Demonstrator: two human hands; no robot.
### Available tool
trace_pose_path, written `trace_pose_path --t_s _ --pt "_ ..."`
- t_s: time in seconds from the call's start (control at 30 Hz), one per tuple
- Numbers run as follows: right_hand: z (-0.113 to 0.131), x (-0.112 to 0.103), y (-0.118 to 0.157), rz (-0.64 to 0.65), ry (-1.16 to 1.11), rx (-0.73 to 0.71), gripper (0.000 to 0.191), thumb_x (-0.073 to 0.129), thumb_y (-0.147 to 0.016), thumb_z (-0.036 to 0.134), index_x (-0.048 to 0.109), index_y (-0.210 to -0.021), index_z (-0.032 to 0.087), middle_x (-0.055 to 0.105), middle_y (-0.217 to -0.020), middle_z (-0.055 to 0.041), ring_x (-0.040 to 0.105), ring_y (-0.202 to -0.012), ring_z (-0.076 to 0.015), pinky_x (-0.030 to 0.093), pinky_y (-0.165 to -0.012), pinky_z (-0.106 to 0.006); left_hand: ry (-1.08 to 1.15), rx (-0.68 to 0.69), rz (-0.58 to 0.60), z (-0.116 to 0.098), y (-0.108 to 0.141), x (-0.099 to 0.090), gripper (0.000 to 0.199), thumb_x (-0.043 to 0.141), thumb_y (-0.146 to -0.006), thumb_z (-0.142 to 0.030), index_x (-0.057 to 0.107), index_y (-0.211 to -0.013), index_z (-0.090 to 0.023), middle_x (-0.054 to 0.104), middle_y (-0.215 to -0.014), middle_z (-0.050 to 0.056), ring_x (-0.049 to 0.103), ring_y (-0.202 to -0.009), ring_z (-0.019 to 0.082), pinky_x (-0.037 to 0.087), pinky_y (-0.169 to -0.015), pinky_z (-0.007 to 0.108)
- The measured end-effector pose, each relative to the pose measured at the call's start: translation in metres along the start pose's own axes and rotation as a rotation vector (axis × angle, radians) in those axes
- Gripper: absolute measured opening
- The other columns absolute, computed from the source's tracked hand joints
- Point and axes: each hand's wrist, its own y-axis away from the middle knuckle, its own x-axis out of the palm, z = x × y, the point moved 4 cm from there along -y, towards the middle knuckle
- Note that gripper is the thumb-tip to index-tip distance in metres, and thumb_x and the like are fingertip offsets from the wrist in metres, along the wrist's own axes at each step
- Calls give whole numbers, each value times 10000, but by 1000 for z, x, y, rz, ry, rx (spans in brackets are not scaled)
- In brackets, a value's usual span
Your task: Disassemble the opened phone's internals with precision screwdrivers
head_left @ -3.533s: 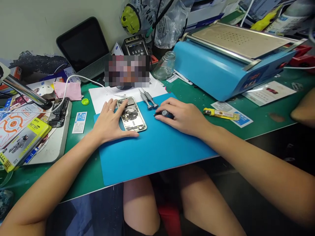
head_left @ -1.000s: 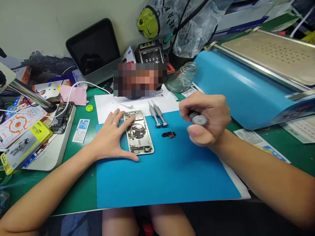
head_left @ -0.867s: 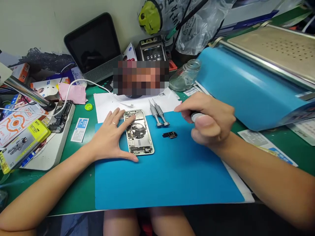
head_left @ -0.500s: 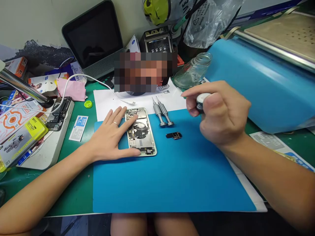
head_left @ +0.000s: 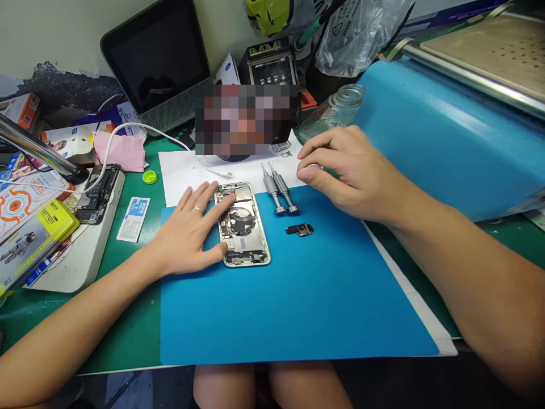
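Observation:
My left hand, a ring on one finger, lies spread with thumb and fingertip on the opened phone, whose inner parts and round coil area are exposed. Above the mat's upper right part, my right hand is closed around what looks like a screwdriver; only a bit of its pale round end shows between the fingers. Two grey screwdrivers lie side by side between phone and right hand, tips pointing away. Below them sits a small black phone part.
Everything lies on a blue mat. White paper and a white cable are behind it. A glass jar lies tilted near my right hand. Boxes, a green cap and a card are at left.
My right hand has moved left and down toward the two screwdrivers and turned palm-down, hiding most of what it holds. My left hand stays on the phone. The view has shifted slightly.

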Motion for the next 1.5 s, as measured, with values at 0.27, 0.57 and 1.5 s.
trace_pose_path --t_s 0.27,0.57,1.5 --pt "-13 -8 4 136 -43 -16 314 549 -986 506 776 -1006 290 620 -922 -85 604 -808 -232 475 -678 -394 41 -19 -21 0 0 0 828 528 -923 -581 256 -1631 -250 184 -1726 137 162 -1597 405 127 -1294 646" --pt "-11 2 5 318 -96 -21 324 534 -981 515 762 -970 286 756 -894 -36 694 -750 -226 479 -608 -344 21 -15 -4 -1 0 -1 839 524 -929 -583 246 -1638 -232 178 -1720 173 156 -1598 412 126 -1293 646" --pt "-5 4 4 386 -135 70 220 564 -929 416 689 -828 264 712 -812 -44 622 -689 -217 428 -596 -357 6 -5 -8 -1 -3 -1 839 512 -928 -579 250 -1634 -207 180 -1722 164 179 -1591 417 123 -1293 640"
